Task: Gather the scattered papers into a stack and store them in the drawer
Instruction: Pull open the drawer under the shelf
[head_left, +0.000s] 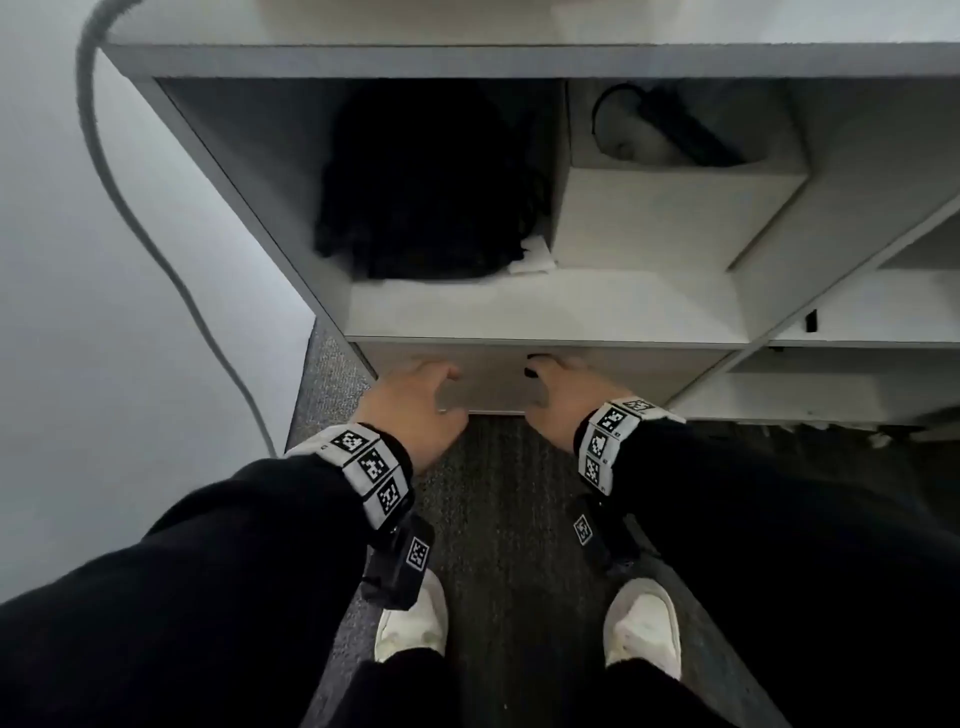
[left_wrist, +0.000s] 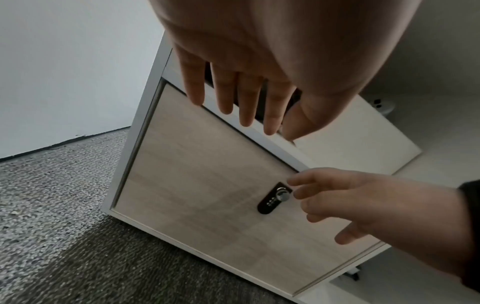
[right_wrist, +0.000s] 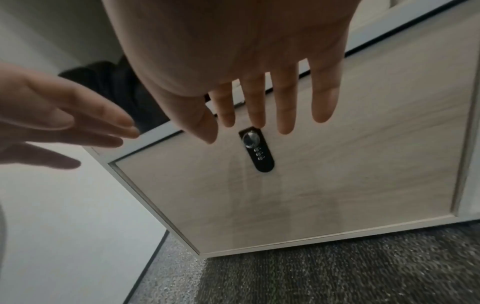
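The drawer (head_left: 493, 382) is the lowest pale-wood front of a white shelf unit and sits flush in its frame. It carries a black combination lock (left_wrist: 272, 198) with a silver knob (right_wrist: 249, 140). My left hand (head_left: 410, 405) reaches toward the drawer's upper left edge with its fingers (left_wrist: 241, 98) straight and empty. Over the lock hovers my right hand (head_left: 561, 389), its fingers (right_wrist: 285, 107) also straight and empty. I cannot tell whether either hand touches the front. No stack of papers shows in any view.
Above the drawer, an open compartment holds a black bag (head_left: 426, 182) with a white scrap (head_left: 530, 257) beside it. A white box (head_left: 670, 208) holds dark cabled items. A grey hose (head_left: 130, 208) runs down the left wall. My white shoes (head_left: 410, 623) stand on grey carpet.
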